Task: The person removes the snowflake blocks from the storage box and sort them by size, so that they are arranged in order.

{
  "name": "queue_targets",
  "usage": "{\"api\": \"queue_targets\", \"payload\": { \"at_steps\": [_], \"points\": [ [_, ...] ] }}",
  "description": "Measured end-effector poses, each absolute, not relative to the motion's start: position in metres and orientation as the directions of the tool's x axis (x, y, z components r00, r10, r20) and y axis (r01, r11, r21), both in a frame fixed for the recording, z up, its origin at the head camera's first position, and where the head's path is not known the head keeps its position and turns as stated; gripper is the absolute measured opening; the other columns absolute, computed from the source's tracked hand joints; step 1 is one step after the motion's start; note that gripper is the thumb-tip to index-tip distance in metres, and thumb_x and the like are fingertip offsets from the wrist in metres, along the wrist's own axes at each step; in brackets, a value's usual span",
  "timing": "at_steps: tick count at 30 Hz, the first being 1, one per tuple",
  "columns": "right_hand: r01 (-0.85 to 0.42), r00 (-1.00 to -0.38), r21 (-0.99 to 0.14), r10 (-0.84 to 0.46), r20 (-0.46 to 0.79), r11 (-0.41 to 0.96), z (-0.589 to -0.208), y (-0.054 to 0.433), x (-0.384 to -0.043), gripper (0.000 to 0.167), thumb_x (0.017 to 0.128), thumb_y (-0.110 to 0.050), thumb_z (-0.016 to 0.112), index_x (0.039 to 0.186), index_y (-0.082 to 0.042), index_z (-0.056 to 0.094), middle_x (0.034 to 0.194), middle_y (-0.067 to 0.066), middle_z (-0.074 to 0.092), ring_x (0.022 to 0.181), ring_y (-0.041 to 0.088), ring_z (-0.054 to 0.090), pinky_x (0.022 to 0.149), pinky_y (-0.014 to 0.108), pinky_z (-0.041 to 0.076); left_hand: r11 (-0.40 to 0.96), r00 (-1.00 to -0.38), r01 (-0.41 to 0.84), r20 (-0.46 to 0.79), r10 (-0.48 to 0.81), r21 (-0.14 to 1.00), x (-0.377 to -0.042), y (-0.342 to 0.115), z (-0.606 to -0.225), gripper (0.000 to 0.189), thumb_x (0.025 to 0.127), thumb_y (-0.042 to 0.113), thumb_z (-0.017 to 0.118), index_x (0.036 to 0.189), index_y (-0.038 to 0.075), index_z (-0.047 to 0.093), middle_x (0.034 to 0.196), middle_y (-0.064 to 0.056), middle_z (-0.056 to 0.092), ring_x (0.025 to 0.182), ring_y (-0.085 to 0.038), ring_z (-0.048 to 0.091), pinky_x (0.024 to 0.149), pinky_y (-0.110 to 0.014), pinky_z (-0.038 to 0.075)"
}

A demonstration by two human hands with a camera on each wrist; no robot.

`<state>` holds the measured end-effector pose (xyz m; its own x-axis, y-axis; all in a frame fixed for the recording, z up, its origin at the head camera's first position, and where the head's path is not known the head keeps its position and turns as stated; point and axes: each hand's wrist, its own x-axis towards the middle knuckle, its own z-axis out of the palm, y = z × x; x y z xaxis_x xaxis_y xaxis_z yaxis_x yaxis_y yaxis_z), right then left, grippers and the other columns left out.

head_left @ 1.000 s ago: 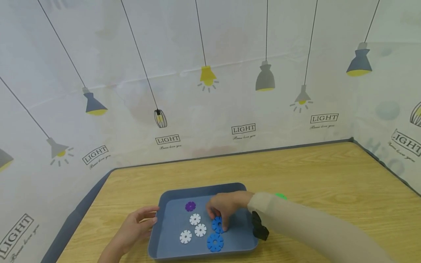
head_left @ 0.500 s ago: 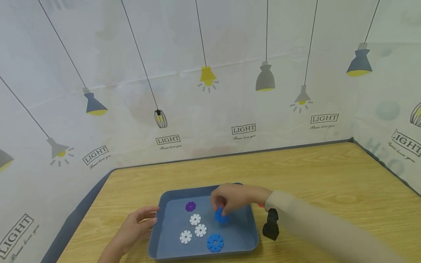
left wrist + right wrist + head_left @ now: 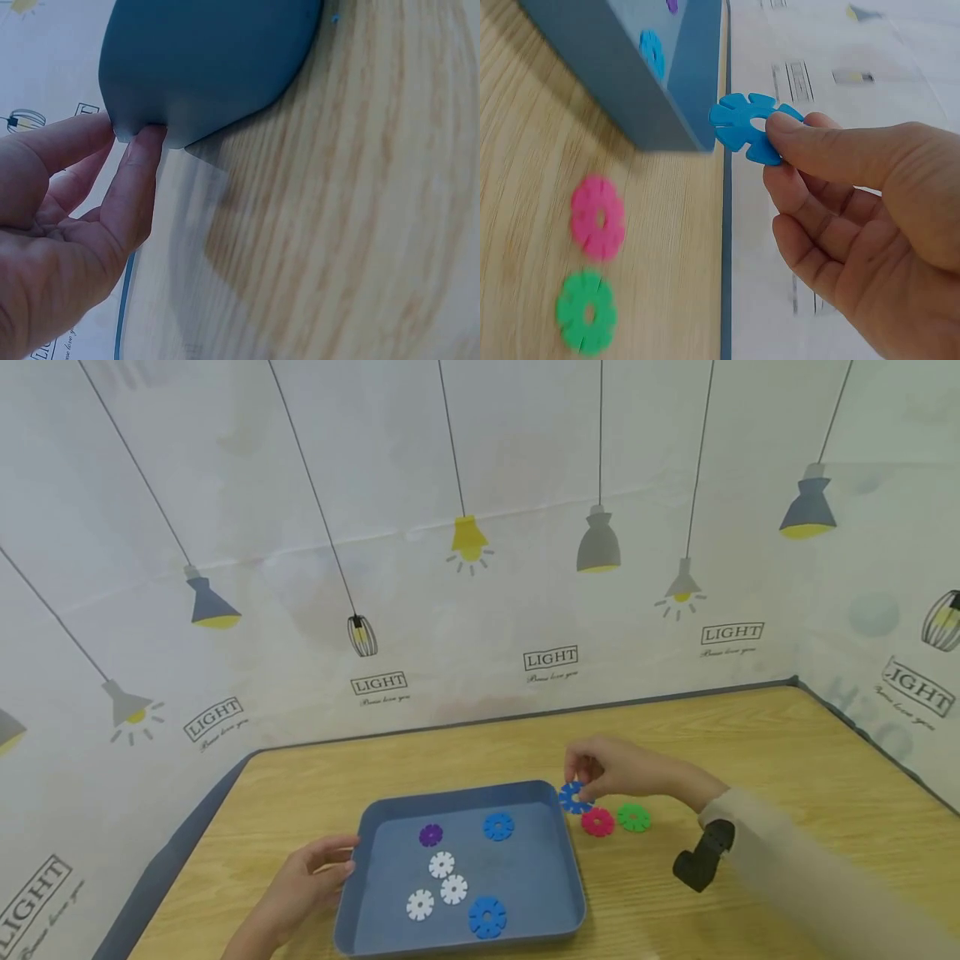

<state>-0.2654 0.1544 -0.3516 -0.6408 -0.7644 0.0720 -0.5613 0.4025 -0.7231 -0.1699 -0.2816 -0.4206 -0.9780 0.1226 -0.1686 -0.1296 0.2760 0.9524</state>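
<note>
My right hand point(image 3: 618, 767) pinches a blue notched building disc point(image 3: 739, 124) between thumb and fingers. It is raised off the table, just outside the tray's far right corner. Below it on the table lie a pink disc point(image 3: 597, 822) and a green disc point(image 3: 633, 817). My left hand point(image 3: 311, 872) holds the left side of the blue-grey tray point(image 3: 573, 877), its thumb point(image 3: 139, 150) against the outer wall. Inside the tray are a purple disc point(image 3: 431, 835), white discs point(image 3: 420, 905), a blue disc point(image 3: 498, 827) at the back and a larger blue disc point(image 3: 487, 917) at the front.
The wooden table point(image 3: 720, 743) extends behind the tray and to its right. A wall covering point(image 3: 465, 635) printed with lamps rises behind the table's back edge. A black wrist camera point(image 3: 703, 856) is strapped to my right wrist.
My right hand has lifted a blue disc out of the tray and carried it right, past the rim. Another blue disc and the pink disc have come into sight. The left hand stays put.
</note>
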Motion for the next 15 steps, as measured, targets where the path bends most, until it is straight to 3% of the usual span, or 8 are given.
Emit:
{"api": "queue_targets", "payload": {
  "at_steps": [7,15],
  "points": [
    [-0.481,-0.729,-0.756,-0.682,0.062,0.445,-0.368,0.211,-0.264,0.015,0.08,-0.004,0.069,0.09,-0.002,0.057,0.076,0.003,0.053,0.069,0.014,0.05,0.059,0.026,0.047,0.267,-0.978,-0.128,-0.167,0.129,0.955,-0.169,-0.281,-0.421,0.047,0.089,0.014,0.061,0.128,-0.007,0.044,0.123,-0.024,0.047,0.103,-0.028,0.054,0.081,-0.042,0.05],
    [-0.44,-0.777,-0.763,-0.626,0.06,0.473,-0.389,0.253,-0.262,0.019,0.079,-0.008,0.07,0.09,0.0,0.058,0.077,0.003,0.054,0.068,0.012,0.051,0.059,0.025,0.047,0.272,-0.977,-0.133,-0.172,0.127,0.953,-0.169,-0.282,-0.421,0.048,0.089,0.014,0.061,0.128,-0.007,0.044,0.123,-0.024,0.047,0.104,-0.028,0.054,0.081,-0.043,0.05]
  ]
}}
